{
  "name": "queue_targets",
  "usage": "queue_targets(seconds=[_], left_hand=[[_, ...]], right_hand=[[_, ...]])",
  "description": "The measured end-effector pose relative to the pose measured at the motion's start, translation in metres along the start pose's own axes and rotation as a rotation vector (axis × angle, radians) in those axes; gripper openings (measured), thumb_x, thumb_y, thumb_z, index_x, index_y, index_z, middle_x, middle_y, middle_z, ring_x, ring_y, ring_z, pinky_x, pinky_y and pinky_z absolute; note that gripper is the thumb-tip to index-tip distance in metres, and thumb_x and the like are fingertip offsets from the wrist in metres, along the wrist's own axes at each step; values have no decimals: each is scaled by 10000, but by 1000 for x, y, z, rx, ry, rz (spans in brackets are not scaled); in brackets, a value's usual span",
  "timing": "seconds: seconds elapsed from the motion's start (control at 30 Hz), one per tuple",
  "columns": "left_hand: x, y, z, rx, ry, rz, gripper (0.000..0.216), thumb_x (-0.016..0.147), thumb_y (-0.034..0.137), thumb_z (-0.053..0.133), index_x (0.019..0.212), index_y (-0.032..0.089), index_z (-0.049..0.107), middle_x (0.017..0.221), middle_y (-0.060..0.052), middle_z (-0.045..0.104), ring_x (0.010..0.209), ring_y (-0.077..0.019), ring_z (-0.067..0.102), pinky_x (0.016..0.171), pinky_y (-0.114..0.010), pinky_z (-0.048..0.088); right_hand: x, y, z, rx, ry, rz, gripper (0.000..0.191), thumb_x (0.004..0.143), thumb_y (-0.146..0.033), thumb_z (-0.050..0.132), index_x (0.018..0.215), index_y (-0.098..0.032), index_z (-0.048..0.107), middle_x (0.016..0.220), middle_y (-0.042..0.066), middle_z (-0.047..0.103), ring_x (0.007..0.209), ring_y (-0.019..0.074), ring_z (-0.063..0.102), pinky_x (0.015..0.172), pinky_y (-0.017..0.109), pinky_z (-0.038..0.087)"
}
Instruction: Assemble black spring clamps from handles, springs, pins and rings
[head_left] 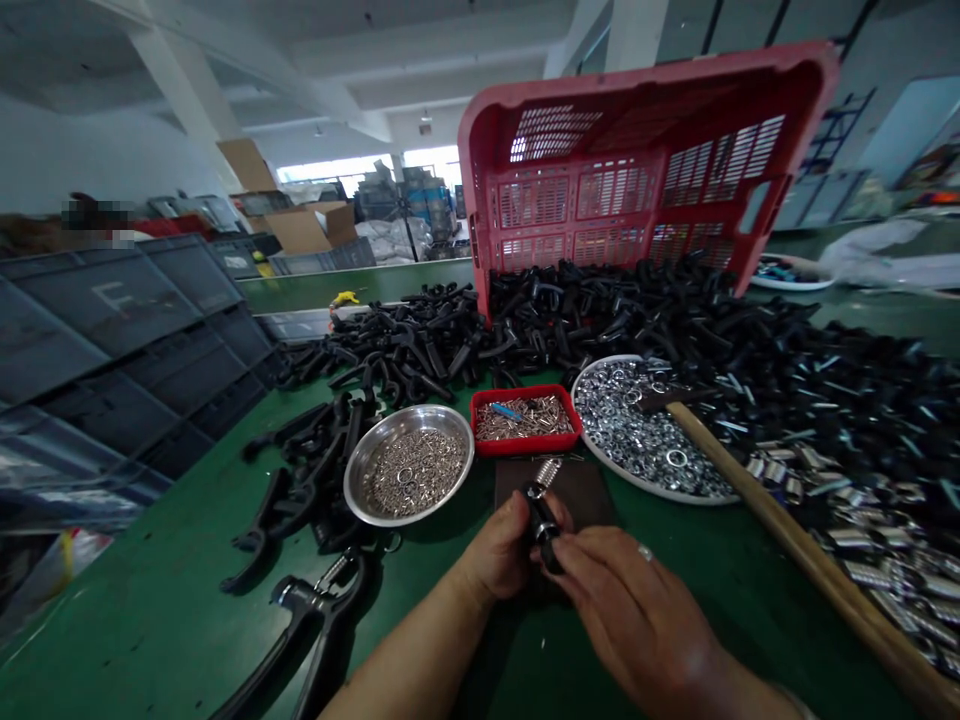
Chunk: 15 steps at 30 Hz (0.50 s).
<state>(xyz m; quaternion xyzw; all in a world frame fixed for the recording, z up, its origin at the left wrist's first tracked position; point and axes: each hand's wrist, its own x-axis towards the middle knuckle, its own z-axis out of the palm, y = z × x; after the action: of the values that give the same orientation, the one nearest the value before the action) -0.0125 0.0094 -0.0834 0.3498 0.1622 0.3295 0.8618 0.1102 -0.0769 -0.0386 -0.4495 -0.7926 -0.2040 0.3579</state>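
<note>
Above a dark flat block (pixel 592 493) on the green table, my left hand (pixel 501 550) is closed around a black handle (pixel 541 525) with a metal band. A bright coil spring (pixel 549 472) sticks out from its far end. The fingers of my right hand (pixel 637 600) are pressed together against the near end of that handle. To the left lies a black hand grip strengthener (pixel 304 600) with a spring between its arms, and more black handles (pixel 315 470) are heaped behind it.
A steel bowl (pixel 366 505) and a red tray (pixel 525 443) hold small metal pieces. Metal rings fill a white tray (pixel 600 450), where a wooden-handled hammer (pixel 780 525) rests. A red crate (pixel 645 75) lies tipped over black parts. Grey bins (pixel 127 340) stand left; metal tubes (pixel 862 540) lie right.
</note>
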Motion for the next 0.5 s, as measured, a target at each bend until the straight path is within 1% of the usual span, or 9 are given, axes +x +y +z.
queue_targets(seconds=[0.07, 0.13, 0.17, 0.2, 0.27, 0.33, 0.43, 0.5], left_hand=[[1, -2, 2, 23, 69, 12, 556, 568, 664, 602, 716, 132, 534, 599, 9, 463, 450, -51, 346, 449, -189, 271], [4, -6, 3, 55, 139, 50, 530, 586, 632, 617, 761, 140, 530, 583, 22, 464, 448, -51, 363, 440, -180, 266], [6, -8, 4, 80, 172, 69, 509, 599, 610, 624, 784, 146, 525, 578, 30, 464, 447, -49, 367, 440, -177, 268], [7, -11, 5, 114, 208, 86, 487, 612, 587, 630, 801, 153, 520, 572, 38, 464, 447, -46, 369, 443, -175, 274], [10, -14, 6, 203, 283, 113, 448, 634, 549, 636, 819, 158, 518, 546, 53, 449, 445, -44, 365, 449, -173, 285], [11, -14, 8, 274, 334, 128, 439, 644, 529, 637, 851, 156, 531, 522, 64, 427, 439, -44, 356, 441, -173, 280], [12, -12, 12, 244, 326, 111, 463, 652, 508, 640, 947, 164, 544, 540, 71, 416, 427, -37, 329, 417, -171, 260], [12, -10, 13, 205, 312, 89, 469, 646, 496, 651, 960, 164, 544, 549, 72, 415, 423, -32, 321, 412, -168, 257]], right_hand=[[0, 4, 6, -11, 19, 59, 245, 779, -132, 534, 1023, -155, 541, 825, 87, 648, 790, 178, 611, 669, 278, 518], [0, 11, 14, -14, 5, 159, 153, 816, -198, 499, 957, -157, 543, 767, 82, 633, 720, 174, 609, 615, 278, 504], [1, 15, 18, -10, -17, 225, 138, 837, -248, 471, 915, -158, 542, 736, 79, 624, 680, 172, 606, 581, 275, 494], [1, 20, 21, 1, -45, 292, 173, 854, -300, 437, 872, -161, 539, 706, 74, 616, 643, 169, 603, 555, 270, 482], [0, 29, 26, 27, -122, 396, 280, 878, -379, 360, 786, -172, 524, 653, 63, 600, 594, 164, 595, 523, 260, 456], [-1, 35, 27, 44, -227, 442, 345, 891, -404, 302, 720, -183, 505, 626, 56, 589, 570, 160, 586, 509, 253, 428], [2, 41, 22, 105, -396, 440, 356, 882, -426, 297, 722, -184, 503, 664, 60, 595, 586, 164, 579, 526, 263, 407], [5, 43, 20, 225, -481, 482, 392, 874, -461, 282, 720, -184, 513, 673, 57, 595, 601, 164, 576, 542, 268, 408]])
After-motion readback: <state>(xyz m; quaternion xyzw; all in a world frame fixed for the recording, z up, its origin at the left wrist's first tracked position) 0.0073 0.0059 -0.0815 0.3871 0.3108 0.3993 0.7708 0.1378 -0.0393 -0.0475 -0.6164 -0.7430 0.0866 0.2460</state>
